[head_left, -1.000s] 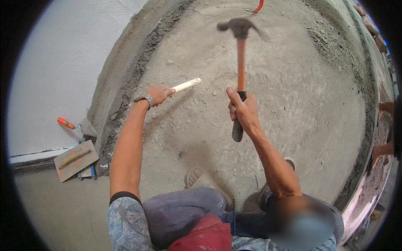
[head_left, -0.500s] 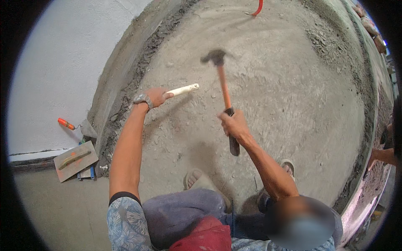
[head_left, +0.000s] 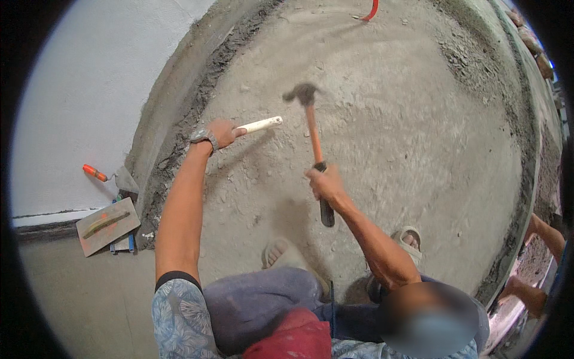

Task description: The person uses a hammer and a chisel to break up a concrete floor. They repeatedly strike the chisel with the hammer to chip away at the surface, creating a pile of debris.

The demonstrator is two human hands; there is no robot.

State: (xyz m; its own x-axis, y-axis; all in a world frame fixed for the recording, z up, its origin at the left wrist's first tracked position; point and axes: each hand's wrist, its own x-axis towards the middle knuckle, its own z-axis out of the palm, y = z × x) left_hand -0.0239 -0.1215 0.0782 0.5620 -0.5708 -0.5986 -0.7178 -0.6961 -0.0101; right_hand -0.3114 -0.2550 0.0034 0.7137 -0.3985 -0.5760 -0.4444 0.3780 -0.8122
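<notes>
My right hand [head_left: 327,182] is closed round the black grip of a claw hammer [head_left: 314,134] with an orange shaft. The hammer's dark head is blurred and held off the rough cement floor. Closed on a cream, rounded handle with a hole near its end [head_left: 260,125] is my left hand [head_left: 223,133]. That handle points right toward the hammer shaft, apart from it; its other end is hidden by my fingers. Loose crumbs lie on the cement around both tools.
A trowel with an orange handle [head_left: 94,173] and a flat plastering float [head_left: 109,227] lie at left by the white panel [head_left: 78,119]. Rubble [head_left: 472,66] lies at far right. A red curved object [head_left: 372,11] is at the top. Another person's arms [head_left: 547,233] show at the right edge.
The hammer and my right hand have shifted slightly left and down. My left hand has barely moved. More of the other person's arms shows at the right edge.
</notes>
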